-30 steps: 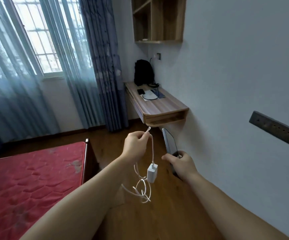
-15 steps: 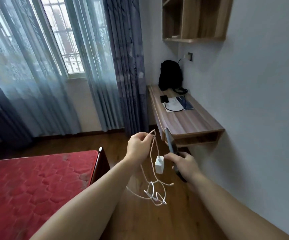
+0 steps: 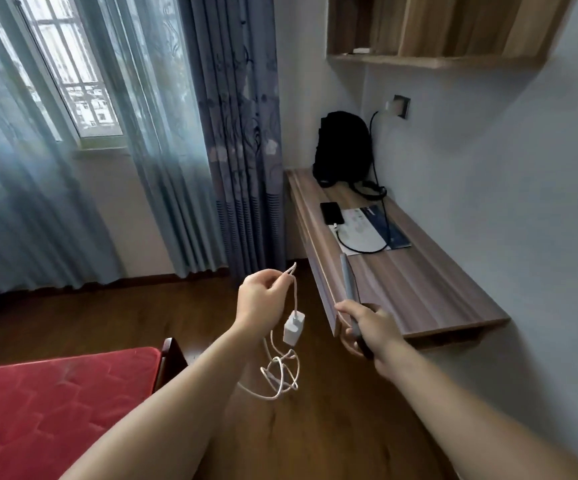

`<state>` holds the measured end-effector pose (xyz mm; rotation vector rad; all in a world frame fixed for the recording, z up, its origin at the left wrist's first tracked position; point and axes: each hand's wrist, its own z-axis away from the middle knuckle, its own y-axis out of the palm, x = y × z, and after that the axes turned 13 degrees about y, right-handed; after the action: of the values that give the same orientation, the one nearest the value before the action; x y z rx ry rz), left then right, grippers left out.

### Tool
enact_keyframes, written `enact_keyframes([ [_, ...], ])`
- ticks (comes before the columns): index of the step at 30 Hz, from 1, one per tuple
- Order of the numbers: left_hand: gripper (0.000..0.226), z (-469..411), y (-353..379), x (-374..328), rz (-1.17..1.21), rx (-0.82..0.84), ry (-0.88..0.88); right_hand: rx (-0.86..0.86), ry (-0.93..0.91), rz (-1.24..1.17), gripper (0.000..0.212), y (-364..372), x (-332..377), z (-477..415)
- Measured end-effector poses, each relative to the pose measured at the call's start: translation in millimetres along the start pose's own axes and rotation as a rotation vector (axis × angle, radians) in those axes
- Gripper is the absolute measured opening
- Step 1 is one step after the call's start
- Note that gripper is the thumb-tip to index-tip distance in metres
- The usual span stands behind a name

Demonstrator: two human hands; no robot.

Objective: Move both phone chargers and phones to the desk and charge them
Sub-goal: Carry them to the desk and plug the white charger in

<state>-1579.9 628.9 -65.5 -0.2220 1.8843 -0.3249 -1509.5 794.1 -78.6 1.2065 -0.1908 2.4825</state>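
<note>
Charger [image 3: 293, 325] hangs from the pinching left hand [image 3: 258, 299], right hand [image 3: 367, 327] grips phone [image 3: 348, 280] at the wooden desk [image 3: 419, 289] (wall-mounted)

Just the one wide-angle view, worn on the head, looking forward and down across the room, wall-mounted wood-grain tabletop [image 3: 419, 292] close ahead on the right, red quilted mattress [image 3: 55, 403] low left.

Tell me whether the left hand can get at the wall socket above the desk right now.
Probably not yet: the left hand pinches the charger cable short of the desk, and the socket is at its far end by the backpack.
</note>
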Motion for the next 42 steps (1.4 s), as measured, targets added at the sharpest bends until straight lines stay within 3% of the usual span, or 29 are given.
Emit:
enact_keyframes([
  [4,0.025,-80.5,0.6,15.3,-0.006,-0.004,0.012,-0.012,-0.020,0.012,0.019,27.7,47.2,-52.5],
  [9,0.022,-170.2,10.6,55.4,-0.002,-0.007,0.002,-0.038,-0.071,0.042,0.018,60.3,93.0,-134.2],
  [16,0.019,-302.2,30.6,135.0,-0.054,0.059,-0.107,-0.072,-0.025,-0.022,0.048,113.2,141.3,-291.0],
  [24,0.023,-442.4,61.2,170.3,-0.073,0.198,-0.112,-0.104,0.060,-0.004,0.049,152.7,222.9,-392.5],
  [28,0.025,-500.4,74.5,191.8,-0.045,0.250,-0.106,-0.214,0.051,0.056,0.073,161.9,258.8,-430.7],
  [31,0.025,-547.5,85.9,211.7,-0.037,0.299,-0.099,-0.224,0.038,0.028,0.060,170.9,281.3,-460.2],
  [36,0.037,-625.4,105.0,255.8,0.035,0.469,-0.055,-0.344,0.031,-0.006,0.047,202.7,309.1,-521.2],
  [42,0.035,-712.3,116.0,272.4,0.096,0.788,0.078,-0.494,0.102,-0.010,0.068,226.2,343.1,-568.1],
])
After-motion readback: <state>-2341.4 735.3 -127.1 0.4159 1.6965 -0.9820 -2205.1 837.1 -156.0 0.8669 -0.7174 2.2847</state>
